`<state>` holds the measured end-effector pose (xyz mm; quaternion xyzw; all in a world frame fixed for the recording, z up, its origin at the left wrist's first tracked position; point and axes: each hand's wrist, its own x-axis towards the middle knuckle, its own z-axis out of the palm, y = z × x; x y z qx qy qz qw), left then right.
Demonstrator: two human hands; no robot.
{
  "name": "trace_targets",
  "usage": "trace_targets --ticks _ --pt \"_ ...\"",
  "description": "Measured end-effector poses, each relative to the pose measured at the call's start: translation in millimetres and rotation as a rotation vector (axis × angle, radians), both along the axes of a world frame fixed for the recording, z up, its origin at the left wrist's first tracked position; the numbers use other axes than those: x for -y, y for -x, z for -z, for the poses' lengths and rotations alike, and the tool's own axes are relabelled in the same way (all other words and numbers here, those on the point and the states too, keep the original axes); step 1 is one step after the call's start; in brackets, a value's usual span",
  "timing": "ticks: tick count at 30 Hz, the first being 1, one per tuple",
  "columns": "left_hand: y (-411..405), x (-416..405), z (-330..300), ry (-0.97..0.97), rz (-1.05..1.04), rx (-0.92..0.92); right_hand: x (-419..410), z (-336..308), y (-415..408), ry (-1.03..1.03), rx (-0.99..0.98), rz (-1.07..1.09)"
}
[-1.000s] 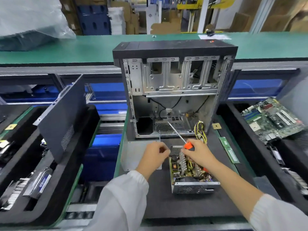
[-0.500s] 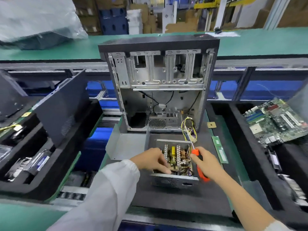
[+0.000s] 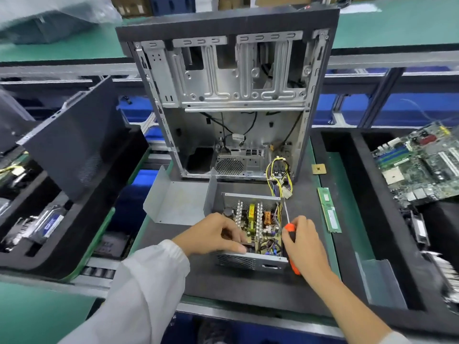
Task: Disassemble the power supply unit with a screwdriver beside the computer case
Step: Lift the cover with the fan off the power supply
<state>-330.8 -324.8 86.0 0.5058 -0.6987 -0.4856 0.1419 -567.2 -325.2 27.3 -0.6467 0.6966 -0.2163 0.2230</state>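
The opened power supply unit (image 3: 258, 227) lies on the black mat in front of the upright computer case (image 3: 231, 95), its circuit board exposed. Its removed metal cover (image 3: 178, 199) lies just to the left. My left hand (image 3: 213, 234) reaches into the unit's near left side, fingers curled on a dark part by the near wall. My right hand (image 3: 304, 242) grips the orange-and-black screwdriver (image 3: 289, 228) at the unit's right side, shaft pointing away toward the yellow cable bundle (image 3: 279, 177).
A green RAM stick (image 3: 329, 211) and a small CPU chip (image 3: 318, 168) lie right of the unit. A motherboard (image 3: 419, 165) sits in the black tray at right. The case's side panel (image 3: 72, 142) leans in the left tray. A conveyor rail runs along the near edge.
The view has shifted closer and left. My right hand lowered the screwdriver from over the unit to its right side. My left hand moved into the unit's near left corner.
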Motion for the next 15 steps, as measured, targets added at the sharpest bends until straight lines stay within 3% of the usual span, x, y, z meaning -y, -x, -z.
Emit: trace_targets --ticks 3,7,11,15 --pt "-1 -4 8 0.044 -0.054 -0.054 3 -2 -5 0.108 -0.118 -0.051" --pt "2 -6 11 0.094 -0.115 -0.048 -1 -13 -10 0.327 -0.005 -0.206" --pt "6 -4 8 0.161 -0.174 0.027 6 -35 -11 0.109 0.345 -0.433" --pt "11 -4 5 0.197 -0.203 0.063 16 -52 -14 0.144 0.287 -0.552"
